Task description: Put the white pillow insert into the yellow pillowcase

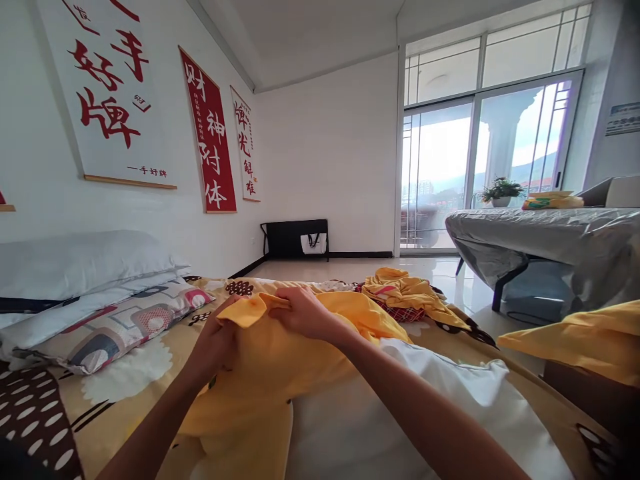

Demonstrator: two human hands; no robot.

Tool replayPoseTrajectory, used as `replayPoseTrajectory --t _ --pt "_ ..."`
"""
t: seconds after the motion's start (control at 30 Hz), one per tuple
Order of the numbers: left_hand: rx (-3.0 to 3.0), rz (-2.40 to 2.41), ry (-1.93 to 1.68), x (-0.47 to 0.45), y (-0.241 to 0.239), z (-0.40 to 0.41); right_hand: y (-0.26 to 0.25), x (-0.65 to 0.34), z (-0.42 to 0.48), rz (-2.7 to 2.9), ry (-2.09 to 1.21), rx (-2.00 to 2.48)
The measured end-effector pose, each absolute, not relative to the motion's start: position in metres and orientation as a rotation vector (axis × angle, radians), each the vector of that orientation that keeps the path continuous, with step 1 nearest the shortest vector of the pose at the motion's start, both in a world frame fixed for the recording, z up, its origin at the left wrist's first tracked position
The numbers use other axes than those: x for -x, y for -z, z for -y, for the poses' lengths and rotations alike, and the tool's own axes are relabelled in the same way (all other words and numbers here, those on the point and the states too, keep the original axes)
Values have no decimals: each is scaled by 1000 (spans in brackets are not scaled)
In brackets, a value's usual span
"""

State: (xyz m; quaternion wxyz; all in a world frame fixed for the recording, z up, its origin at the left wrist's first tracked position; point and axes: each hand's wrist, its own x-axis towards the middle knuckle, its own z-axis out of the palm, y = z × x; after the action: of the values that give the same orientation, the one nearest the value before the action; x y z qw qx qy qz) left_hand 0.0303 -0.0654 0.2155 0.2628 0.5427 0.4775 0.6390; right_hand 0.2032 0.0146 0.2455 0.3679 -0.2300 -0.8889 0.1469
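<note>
A yellow pillowcase [295,360] lies partly over a white pillow [350,420] on the bed. My left hand [216,350] is closed on the case's far left corner. Just right of it, my right hand [303,313] pinches the far edge, and a flap of the cloth stands raised between the two. The pillow's bare white side shows in front of me and out to the right, beneath my right forearm. How far the pillow reaches inside the case is hidden by the cloth.
Patterned bedding [135,373] spreads under everything. A patterned pillow [135,320] and white pillows [90,263] lie at the left. Crumpled yellow cloth [400,293] rests at the bed's far edge, with more yellow fabric [585,337] at right. A covered table [550,230] stands beyond.
</note>
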Motion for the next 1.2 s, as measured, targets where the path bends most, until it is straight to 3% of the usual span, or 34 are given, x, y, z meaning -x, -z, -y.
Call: replayPoseTrajectory --t 0.13,0.33,0.63,0.77,0.9,1.1,1.2 --pt "-1072 -1366 -1795 -23 -214 67 -239 -206 -19 2164 -594 504" --pt "-1275 -1028 -1519 -5 -227 79 -237 -211 -21 2125 -718 476" --pt "-1924 -1363 -1038 -28 -249 79 -230 -206 -14 2069 -701 287" --pt "-2086 -1528 -1029 -38 -252 80 -230 -209 -18 2118 -587 366" --pt "-1900 -1365 -1008 -34 -246 79 -233 -220 -25 2160 -322 343" --pt "-1570 -1127 -1140 -25 -236 77 -231 -229 -25 2186 -623 331" --pt "-1642 -1185 -1161 -28 -237 76 -227 -225 -21 2125 -572 385"
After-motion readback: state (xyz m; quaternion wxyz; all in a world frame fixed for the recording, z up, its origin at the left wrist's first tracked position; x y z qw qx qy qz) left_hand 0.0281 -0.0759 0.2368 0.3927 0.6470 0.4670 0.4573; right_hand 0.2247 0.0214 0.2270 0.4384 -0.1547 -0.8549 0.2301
